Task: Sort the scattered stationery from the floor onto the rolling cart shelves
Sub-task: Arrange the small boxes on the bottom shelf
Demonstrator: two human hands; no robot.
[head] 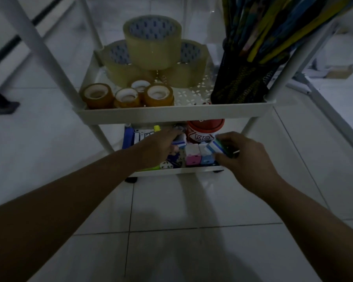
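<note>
White floor tiles (192, 231) fill the dim room, and the rolling cart (171, 113) stands at twelve o'clock from the person, its shelves stacked one under another.

On the upper shelf in view, three big clear tape rolls (152, 40) sit as a pyramid at the back – two below, one on top, probably to save floor space on the tray. Just in front, toward seven o'clock of them, four small amber tape rolls (128, 96) stand grouped along the front rim. At three o'clock of the tapes a black mesh pen holder (240, 86) keeps a bundle of pencils (273, 27) upright, leaning out to one o'clock.

Both hands work in the bottom shelf (177, 170), where small items lie packed: pink and blue box-like pieces (200, 157), a blue stapler-like item (128, 137) at nine o'clock, and a red-lidded jar (206, 129) at the back. The left hand (157, 147) has its fingers curled down among the pieces, touching a small white-and-blue one (179, 141) – whether it truly grips it I cannot tell. The right hand (245, 153) pinches a small white-and-blue box (214, 147) with something dark green behind it, held low over the shelf's three o'clock side, likely to slot it beside similar ones.

No loose stationery shows on the visible tiles, so the sorting seems near its end.
</note>
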